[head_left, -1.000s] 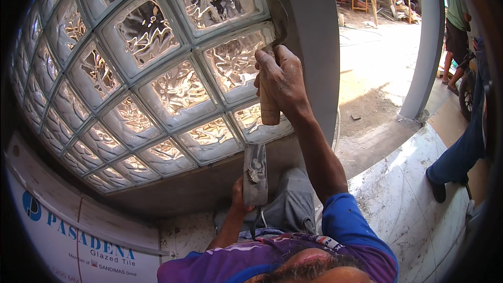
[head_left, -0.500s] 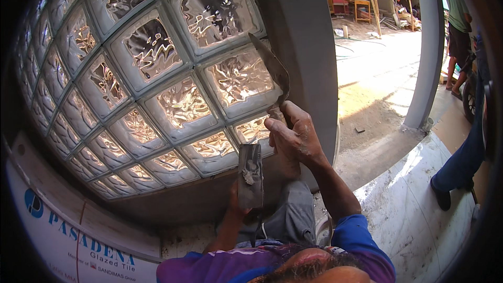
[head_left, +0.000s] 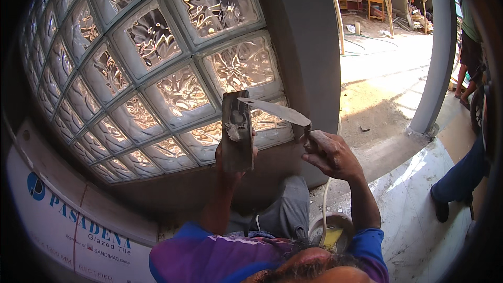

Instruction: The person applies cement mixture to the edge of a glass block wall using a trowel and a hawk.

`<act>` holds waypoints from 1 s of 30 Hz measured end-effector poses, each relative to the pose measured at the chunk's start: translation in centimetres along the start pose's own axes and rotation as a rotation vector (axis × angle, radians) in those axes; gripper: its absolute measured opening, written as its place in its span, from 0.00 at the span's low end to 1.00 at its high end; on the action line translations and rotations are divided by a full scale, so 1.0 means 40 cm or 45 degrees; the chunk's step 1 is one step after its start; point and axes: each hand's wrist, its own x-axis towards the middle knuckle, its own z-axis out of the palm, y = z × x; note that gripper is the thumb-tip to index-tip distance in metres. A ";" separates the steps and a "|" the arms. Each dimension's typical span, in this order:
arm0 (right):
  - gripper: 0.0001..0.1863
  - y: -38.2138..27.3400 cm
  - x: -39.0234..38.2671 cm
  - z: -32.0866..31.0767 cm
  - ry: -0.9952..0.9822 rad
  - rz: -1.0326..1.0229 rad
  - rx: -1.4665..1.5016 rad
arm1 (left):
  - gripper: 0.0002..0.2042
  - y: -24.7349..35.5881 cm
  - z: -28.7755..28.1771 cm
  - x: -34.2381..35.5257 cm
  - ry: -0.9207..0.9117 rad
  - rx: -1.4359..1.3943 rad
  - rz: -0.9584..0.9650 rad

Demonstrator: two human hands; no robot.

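Observation:
My left hand (head_left: 219,156) is closed round a narrow, dark rectangular board (head_left: 237,152) held upright, its fingers mostly behind it. A dab of grey-white paste (head_left: 234,132) sticks to the board's face. My right hand (head_left: 335,155) grips the handle of a pointed trowel (head_left: 280,111). The trowel's blade reaches leftward, its tip at the upper part of the board; I cannot tell whether they touch. Behind both tools rises a glass-block panel (head_left: 181,93) with wavy, light-filled blocks and grey joints.
A grey wall edge (head_left: 304,47) borders the panel on the right. Below my right forearm is a round bucket (head_left: 314,229) with something yellow and a pale hose. White cartons (head_left: 94,241) lie at lower left. A person's blue-trousered leg (head_left: 461,160) and a grey column (head_left: 435,73) are at right.
The trowel has swung from the panel's right edge down to point left at the board. My left hand has raised the board. My right hand has moved right and down.

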 end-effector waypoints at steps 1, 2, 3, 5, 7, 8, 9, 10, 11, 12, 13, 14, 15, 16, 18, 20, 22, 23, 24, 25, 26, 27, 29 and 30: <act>0.16 -0.001 -0.005 -0.007 0.036 0.030 -0.026 | 0.22 0.013 0.010 0.008 0.072 -0.049 -0.022; 0.17 -0.005 -0.008 -0.011 0.062 0.055 -0.050 | 0.18 0.006 -0.018 0.012 0.088 -0.081 -0.001; 0.17 -0.016 -0.007 -0.019 0.016 0.106 -0.076 | 0.16 0.001 -0.047 0.015 0.108 -0.111 0.017; 0.14 -0.048 -0.007 -0.036 -0.026 0.182 -0.023 | 0.18 -0.022 -0.076 0.036 0.159 -0.283 -0.014; 0.14 -0.050 -0.010 -0.036 -0.087 0.168 -0.074 | 0.19 -0.031 -0.075 0.048 0.188 -0.379 -0.004; 0.15 -0.049 -0.011 -0.033 -0.109 0.137 -0.109 | 0.19 -0.033 -0.075 0.050 0.175 -0.348 0.049; 0.16 -0.050 -0.010 -0.029 -0.131 0.106 -0.144 | 0.19 -0.035 -0.075 0.049 0.162 -0.317 0.101; 0.17 -0.053 -0.006 -0.024 -0.150 0.116 -0.159 | 0.24 -0.030 -0.074 0.050 0.162 -0.162 0.166; 0.17 -0.058 -0.002 -0.020 -0.170 0.126 -0.176 | 0.30 -0.025 -0.070 0.050 0.162 -0.007 0.229; 0.17 -0.064 0.001 -0.016 -0.189 0.136 -0.194 | 0.32 -0.014 -0.064 0.046 0.159 0.067 0.269; 0.17 -0.072 0.004 -0.014 -0.213 0.164 -0.202 | 0.33 -0.006 -0.057 0.044 0.153 0.139 0.309; 0.17 -0.085 0.007 -0.013 -0.236 0.192 -0.211 | 0.34 0.001 -0.050 0.042 0.150 0.209 0.349; 0.17 -0.093 0.009 -0.009 -0.260 0.220 -0.219 | 0.26 -0.005 -0.050 0.048 0.174 0.113 0.363; 0.17 -0.096 0.007 0.000 -0.257 0.199 -0.236 | 0.18 -0.004 -0.052 0.053 0.195 0.021 0.377; 0.16 -0.096 0.004 0.021 -0.251 0.157 -0.268 | 0.18 0.015 -0.050 0.050 0.227 0.167 0.376; 0.16 -0.096 0.006 0.039 -0.208 0.155 -0.326 | 0.18 0.017 -0.065 0.052 0.253 0.630 0.511; 0.16 -0.096 0.011 0.058 -0.161 0.138 -0.353 | 0.18 0.008 -0.110 0.048 0.288 1.209 0.682; 0.16 -0.096 0.014 0.068 -0.136 0.122 -0.351 | 0.18 0.005 -0.127 0.045 0.320 1.388 0.723; 0.15 -0.094 0.017 0.077 -0.111 0.106 -0.348 | 0.19 0.001 -0.138 0.038 0.371 1.342 0.672; 0.16 -0.086 0.017 0.082 -0.092 0.081 -0.375 | 0.19 0.005 -0.129 0.035 0.391 1.156 0.591; 0.16 -0.074 0.015 0.087 -0.073 0.056 -0.401 | 0.20 0.009 -0.120 0.031 0.422 0.966 0.518; 0.17 -0.064 0.015 0.092 -0.053 0.028 -0.423 | 0.20 0.041 -0.080 0.027 0.427 0.652 0.413; 0.17 -0.043 0.021 0.093 -0.020 -0.025 -0.469 | 0.21 0.058 -0.064 0.020 0.394 0.370 0.288; 0.18 -0.034 0.024 0.096 -0.004 -0.056 -0.484 | 0.21 0.065 -0.073 0.012 0.367 0.411 0.273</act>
